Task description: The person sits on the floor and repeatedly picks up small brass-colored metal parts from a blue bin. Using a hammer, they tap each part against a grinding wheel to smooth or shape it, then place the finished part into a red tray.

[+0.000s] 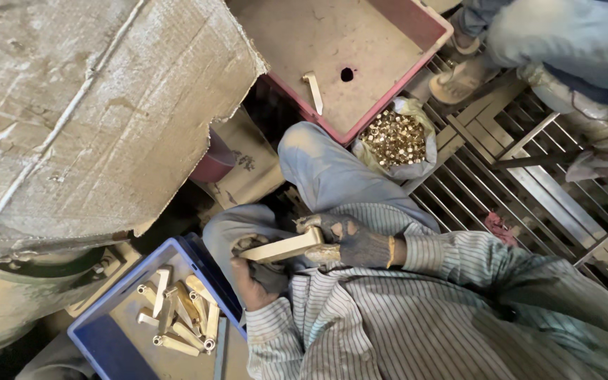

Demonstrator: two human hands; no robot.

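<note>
Striped shirt sleeves, thin grey lines on pale cloth, fill the lower right, closest to the camera. From them come two hands in worn dark knit gloves with holes at the knuckles. Right hand is curled shut around one end of a brass handle, a flat, pale gold bar with a smooth, dull shine. Left hand grips the other end from below, fingers folded tight around it. That bar lies level across the person's lap, above knees in faded blue trousers.

Lower left sits a blue crate, a rectangular plastic bin. It holds a loose pile of similar brass bars, some with round tube-like ends, lying crossed over each other.

Top centre is a red crate with a dusty tan floor and a small dark hole. One single brass bar lies inside it. Touching its lower right edge is a crumpled plastic bag, open at the top and full of small round brass rings.

Upper left, a large torn sheet of cardboard, creased and dirty, overhangs the scene. Right of the bag, a metal grate of parallel bars forms the floor. Top right, another person sits in pale jeans and scuffed shoes.
</note>
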